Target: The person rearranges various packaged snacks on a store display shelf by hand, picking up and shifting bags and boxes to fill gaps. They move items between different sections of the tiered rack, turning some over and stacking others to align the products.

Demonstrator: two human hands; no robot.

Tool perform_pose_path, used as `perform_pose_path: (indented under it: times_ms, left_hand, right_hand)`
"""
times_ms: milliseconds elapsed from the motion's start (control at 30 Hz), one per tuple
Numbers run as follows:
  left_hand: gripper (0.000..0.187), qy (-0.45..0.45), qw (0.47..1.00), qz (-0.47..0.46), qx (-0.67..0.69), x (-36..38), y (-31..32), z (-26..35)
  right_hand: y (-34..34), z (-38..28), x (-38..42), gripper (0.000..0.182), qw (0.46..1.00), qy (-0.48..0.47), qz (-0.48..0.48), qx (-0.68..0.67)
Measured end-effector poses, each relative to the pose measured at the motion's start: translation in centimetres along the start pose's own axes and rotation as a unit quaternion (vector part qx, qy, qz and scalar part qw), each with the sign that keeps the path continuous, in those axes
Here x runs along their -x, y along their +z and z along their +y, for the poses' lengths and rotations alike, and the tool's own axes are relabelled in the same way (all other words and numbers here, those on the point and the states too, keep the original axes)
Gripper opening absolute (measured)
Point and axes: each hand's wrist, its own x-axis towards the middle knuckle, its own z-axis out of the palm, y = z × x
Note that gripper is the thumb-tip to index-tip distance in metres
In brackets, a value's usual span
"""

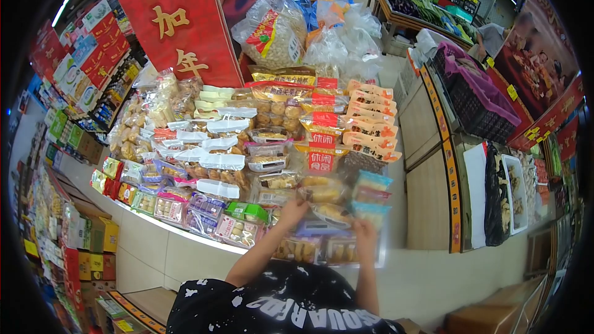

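Note:
My left hand (295, 210) is closed at the left edge of a clear pack of golden pastries (323, 189), which is smeared by motion. My right hand (364, 229) has its fingers closed at the right end of a second clear pastry pack (333, 213), just below the first. Under and in front of them lie boxed pastries (341, 251) at the display's front edge. Blue-topped packs (374, 182) are stacked beside my right hand. A green-lidded box (246, 211) sits left of my left hand.
Rows of bagged snacks (223, 142) cover the display behind my hands, with orange-white bags (371, 125) at its right. Large plastic bags (275, 34) stand at the back beside a red banner (173, 21). A wooden counter (430, 192) stands to the right; a purple-lined crate (473, 93) is beyond it.

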Motion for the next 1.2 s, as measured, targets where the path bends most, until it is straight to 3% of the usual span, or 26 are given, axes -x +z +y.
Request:
perform_pose_path:
  times_ms: [167,300,367,500,567,600,633,667,700,800,833,867,900,967,1033,1100,1200]
  left_hand:
    - [0.043,0.029,0.993,0.106,0.046,-0.8,1.0,-1.8]
    - [0.041,-0.029,0.978,0.073,0.194,-0.8,1.6,-2.4]
    - [0.044,-0.113,0.900,0.006,0.421,1.2,0.5,0.7]
    - [0.047,-0.148,0.916,-0.010,0.373,3.1,-0.4,3.6]
    - [0.058,-0.062,0.872,-0.093,0.477,4.1,-0.3,4.4]
    - [0.058,-0.062,0.872,-0.093,0.476,4.6,-0.6,4.9]
    - [0.061,0.017,0.846,-0.157,0.510,5.0,-1.0,5.4]
    - [0.064,0.096,0.809,-0.219,0.537,5.4,-1.4,5.9]
    - [0.064,0.096,0.809,-0.222,0.537,5.5,-1.8,6.5]
    - [0.057,0.189,0.828,-0.234,0.472,5.6,-2.4,7.2]
    - [0.052,0.136,0.887,-0.190,0.399,5.3,-2.2,6.5]
    - [0.046,0.081,0.933,-0.142,0.319,5.1,-1.9,5.8]
    - [0.046,0.080,0.934,-0.143,0.319,5.3,-1.9,5.7]
    - [0.032,0.050,0.963,-0.029,0.262,5.8,-1.9,5.4]
    - [0.033,0.051,0.956,0.003,0.289,7.1,-1.6,5.9]
    - [0.034,0.052,0.947,0.036,0.314,7.9,-1.4,5.9]
    - [0.034,0.050,0.946,0.058,0.314,8.8,-1.3,5.6]
  right_hand:
    - [0.4,1.1,0.4,0.023,0.999,-0.012,0.032,-0.006]
    - [0.5,0.5,0.8,0.022,0.999,-0.033,0.033,0.005]
    - [0.5,-0.6,1.2,0.022,1.000,-0.017,0.023,0.003]
    - [0.6,-0.6,1.6,0.022,1.000,-0.016,0.017,-0.008]
    - [0.7,-0.2,1.7,0.021,0.999,-0.015,0.029,-0.037]
    - [0.7,0.2,1.8,0.020,0.997,-0.013,0.042,-0.066]
    - [0.8,0.5,2.0,0.020,0.997,-0.012,0.043,-0.066]
    - [1.1,0.8,2.2,0.023,0.983,0.069,0.048,-0.165]
    - [1.4,1.4,2.3,0.026,0.952,0.148,0.053,-0.261]
    - [2.4,3.1,3.0,0.029,0.919,0.174,0.050,-0.349]
    - [2.6,1.9,3.3,0.029,0.919,0.174,0.053,-0.350]
    - [2.8,0.7,3.8,0.029,0.884,0.203,0.054,-0.419]
    - [2.9,0.0,4.1,0.030,0.842,0.231,0.053,-0.484]
    - [3.4,1.8,4.2,0.029,0.865,0.215,0.055,-0.450]
    - [3.3,1.4,4.5,0.028,0.885,0.199,0.058,-0.417]
    - [2.9,0.3,4.7,0.014,0.934,0.158,0.089,-0.307]
    - [2.7,-0.9,4.9,0.015,0.964,0.130,0.106,-0.206]
